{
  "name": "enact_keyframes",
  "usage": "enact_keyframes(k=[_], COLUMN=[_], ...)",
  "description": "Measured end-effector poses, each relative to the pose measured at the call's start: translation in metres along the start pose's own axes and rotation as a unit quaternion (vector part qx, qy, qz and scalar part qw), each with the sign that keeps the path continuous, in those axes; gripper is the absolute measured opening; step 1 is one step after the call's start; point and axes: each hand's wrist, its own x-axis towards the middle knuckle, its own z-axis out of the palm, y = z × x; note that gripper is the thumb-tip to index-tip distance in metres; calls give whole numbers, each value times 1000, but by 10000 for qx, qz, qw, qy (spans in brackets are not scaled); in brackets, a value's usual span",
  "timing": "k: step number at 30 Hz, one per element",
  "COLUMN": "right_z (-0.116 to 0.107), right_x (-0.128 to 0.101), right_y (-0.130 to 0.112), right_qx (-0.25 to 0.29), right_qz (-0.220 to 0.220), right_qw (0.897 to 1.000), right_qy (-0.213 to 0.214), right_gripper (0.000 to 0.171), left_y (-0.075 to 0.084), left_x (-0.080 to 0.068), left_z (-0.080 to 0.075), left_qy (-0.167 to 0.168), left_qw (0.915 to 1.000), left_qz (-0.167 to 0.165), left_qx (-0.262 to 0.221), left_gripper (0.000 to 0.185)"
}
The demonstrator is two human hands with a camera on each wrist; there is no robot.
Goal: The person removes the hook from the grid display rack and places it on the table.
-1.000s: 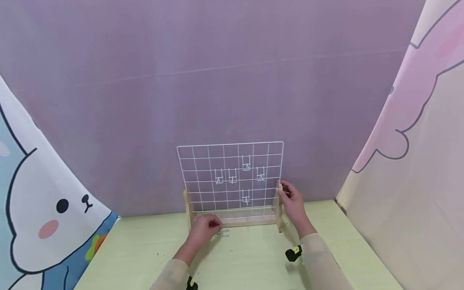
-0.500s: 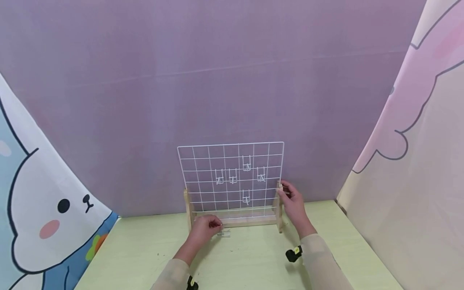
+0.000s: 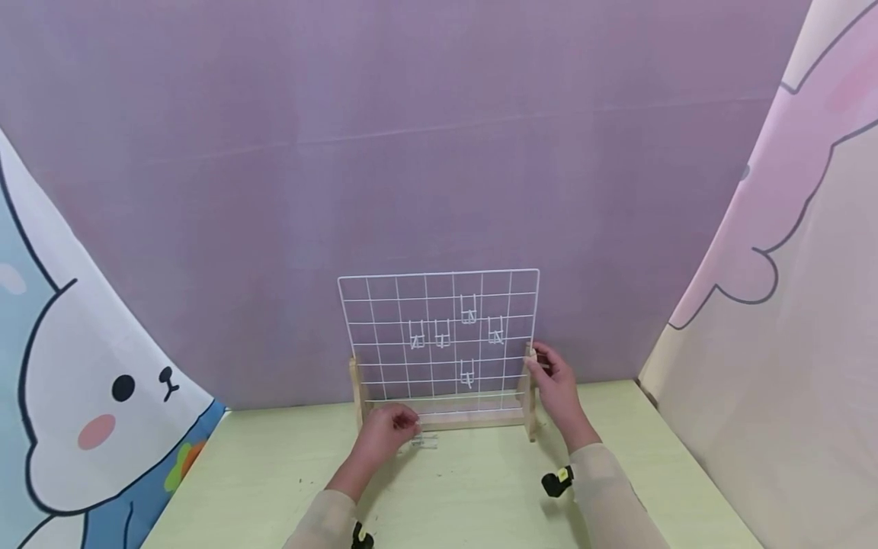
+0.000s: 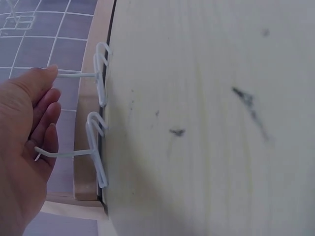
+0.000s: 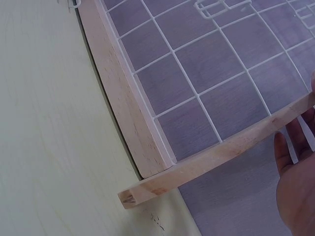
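1. Pinching the prong of a white hook (image 4: 97,75), my left grip (image 3: 384,436) is closed down to thumb and fingertips, low over the surface (image 3: 473,488) at the front of the wooden stand (image 5: 118,96).
2. That hold is slim: if the fingertips roll, the hook could twist or drop.
3. A second hook (image 4: 92,152) sits just beside it, its prong reaching toward my curled fingers; I cannot tell whether they touch. A careless lift could snag it and drag it along.
4. My right grip (image 3: 554,377) is narrowed around the stand's right upright (image 3: 530,396), with the thumb barely in the wrist view. Pushing sideways could skid or tip the stand.
5. The wire grid (image 3: 439,274) rises from the stand, carrying five hung hooks (image 3: 468,377). A jolt through that upright might unseat one.
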Motion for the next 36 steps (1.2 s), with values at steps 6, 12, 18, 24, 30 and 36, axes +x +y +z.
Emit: enact_keyframes(k=[6,12,18,24,30,36], right_z=[1,-1,-1,0,1,2], right_x=[-1,-1,0,-1,-1,-1], right_y=[-1,-1,0,0,-1,-2], right_qx=[-18,-55,-59,-105,-60,-23], right_qz=[29,119,-19,-138,-220,-89], right_qw=[10000,9999,10000,9998,9996,9999], right_qy=[13,-42,9,73,139,142], right_gripper=[38,38,37,37,37,38], left_y=[2,17,32,45,58,70], left_x=[0,2,10,19,27,34], left_z=[-5,-14,-26,-38,-46,-50], left_qy=[166,428,774,1080,1346,1586], left_qw=[9998,9988,9969,9937,9884,9828], left_qz=[-117,-216,-75,15,-9,103], left_qx=[-59,26,120,-291,-700,-937], left_gripper=[14,12,8,10,13,16])
